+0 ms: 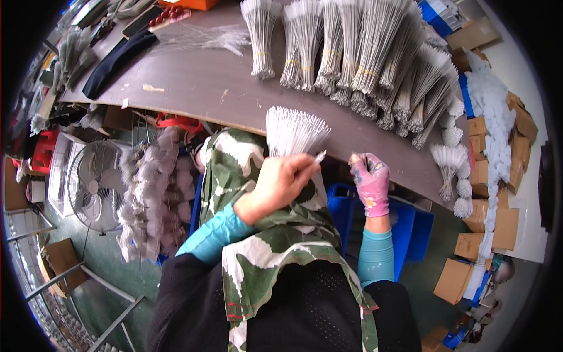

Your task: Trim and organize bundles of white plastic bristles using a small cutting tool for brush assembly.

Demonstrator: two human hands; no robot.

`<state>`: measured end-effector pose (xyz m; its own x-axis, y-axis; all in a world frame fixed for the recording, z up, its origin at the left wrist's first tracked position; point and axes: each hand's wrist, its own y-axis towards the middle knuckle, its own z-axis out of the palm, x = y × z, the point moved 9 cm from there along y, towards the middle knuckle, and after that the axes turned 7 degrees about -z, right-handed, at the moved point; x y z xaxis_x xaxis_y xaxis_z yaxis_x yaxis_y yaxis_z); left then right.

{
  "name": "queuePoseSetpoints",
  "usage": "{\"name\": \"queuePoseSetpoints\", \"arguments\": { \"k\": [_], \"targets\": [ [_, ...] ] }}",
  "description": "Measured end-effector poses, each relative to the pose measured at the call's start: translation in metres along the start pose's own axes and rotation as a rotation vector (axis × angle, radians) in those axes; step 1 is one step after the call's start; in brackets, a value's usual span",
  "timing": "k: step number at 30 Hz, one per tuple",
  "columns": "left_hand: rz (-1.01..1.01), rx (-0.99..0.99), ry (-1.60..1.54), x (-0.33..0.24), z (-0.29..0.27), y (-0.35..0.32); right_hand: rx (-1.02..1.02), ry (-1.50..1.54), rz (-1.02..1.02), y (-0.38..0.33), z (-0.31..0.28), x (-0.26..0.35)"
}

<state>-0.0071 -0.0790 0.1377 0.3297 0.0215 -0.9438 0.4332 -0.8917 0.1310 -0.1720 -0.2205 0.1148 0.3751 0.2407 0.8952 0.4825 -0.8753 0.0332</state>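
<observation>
My bare left hand (pixel 282 183) is closed around a bundle of thin wire brushes (pixel 296 130), their white ends fanned upward above my lap. A small white tip (pixel 320 156) sticks out by its thumb and forefinger. To its right, apart from the bundle, my right hand (pixel 370 179) wears a pink flowered glove. Its fingers are curled together near the table edge, and whatever they may hold is too small to make out. Across the brown table (pixel 193 88), many similar tied bundles (pixel 369 47) stand side by side at the far right.
Loose thin brushes (pixel 202 40) lie on the table's far left, near a dark cloth sleeve (pixel 117 61). Blue bins (pixel 413 232) stand below at right. A floor fan (pixel 94 186) and stacked white bundles (pixel 149 193) are at left. Cardboard boxes (pixel 454 277) line the right side.
</observation>
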Motion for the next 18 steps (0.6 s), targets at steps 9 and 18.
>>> {"name": "queuePoseSetpoints", "arguments": {
  "k": [9,18],
  "targets": [
    [0.122,-0.091,0.080,-0.008,-0.003,0.000,0.237,0.600,0.005,-0.018,0.061,0.064],
    [0.240,-0.208,0.202,-0.018,0.004,-0.007,0.161,0.335,-0.186,-0.014,0.055,0.066]
  ]
}}
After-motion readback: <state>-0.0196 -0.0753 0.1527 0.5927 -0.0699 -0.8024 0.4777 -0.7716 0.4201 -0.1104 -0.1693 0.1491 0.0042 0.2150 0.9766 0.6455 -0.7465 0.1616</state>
